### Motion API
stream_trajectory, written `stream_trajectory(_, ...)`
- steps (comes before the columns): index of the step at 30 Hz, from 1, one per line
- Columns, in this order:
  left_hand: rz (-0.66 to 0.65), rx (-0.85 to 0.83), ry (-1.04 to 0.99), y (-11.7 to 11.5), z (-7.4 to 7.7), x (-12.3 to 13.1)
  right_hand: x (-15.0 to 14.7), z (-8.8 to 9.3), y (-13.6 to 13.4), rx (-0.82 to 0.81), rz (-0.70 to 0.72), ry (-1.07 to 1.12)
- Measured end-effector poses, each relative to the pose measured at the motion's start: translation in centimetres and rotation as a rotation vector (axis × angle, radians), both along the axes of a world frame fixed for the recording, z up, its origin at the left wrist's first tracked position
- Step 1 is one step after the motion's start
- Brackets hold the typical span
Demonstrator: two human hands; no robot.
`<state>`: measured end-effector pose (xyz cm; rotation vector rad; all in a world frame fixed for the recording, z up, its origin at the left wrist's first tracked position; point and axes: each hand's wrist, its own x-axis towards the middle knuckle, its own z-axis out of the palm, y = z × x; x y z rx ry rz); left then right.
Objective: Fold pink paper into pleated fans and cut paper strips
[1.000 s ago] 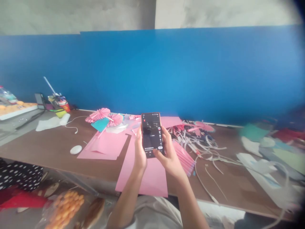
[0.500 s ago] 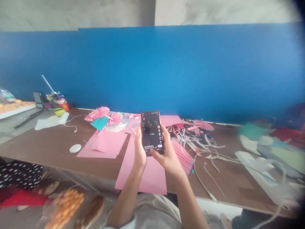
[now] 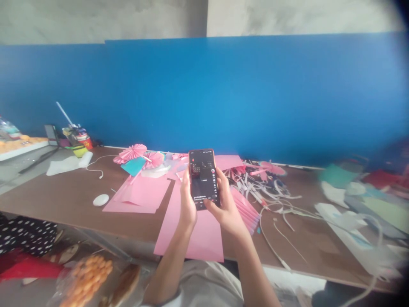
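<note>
The left hand (image 3: 188, 204) and right hand (image 3: 227, 212) stand raised close together, fingers (image 3: 221, 181) curled inward.

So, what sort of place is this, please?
Probably a paper-craft workroom: a long brown table holds flat pink paper sheets, pink pleated paper fans and curled white paper offcuts.

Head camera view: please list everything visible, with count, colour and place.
Smartphone: one, black, held in both hands.
Blue wall: one, blue, behind the table.
Table: one, brown, across the view.
Paper sheets: several, pink, mid-table.
Paper fans: at least two, pink, table's back edge.
Pleated paper: one, pink, right of the smartphone.
Paper strips: many, white and pink, right side.
Food bag: one, orange, below the table, lower left.
Left hand: one, on smartphone's left edge.
Right hand: one, on smartphone's right edge.
</note>
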<state>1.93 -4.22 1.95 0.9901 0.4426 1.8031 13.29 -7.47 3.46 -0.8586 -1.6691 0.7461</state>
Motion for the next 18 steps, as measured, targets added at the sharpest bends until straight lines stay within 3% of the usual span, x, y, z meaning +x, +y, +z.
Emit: stream_trajectory(18,-0.002,-0.001,0.022,0.26,0.01,-0.05,0.32,-0.31,0.22,-0.038,0.042,0.067)
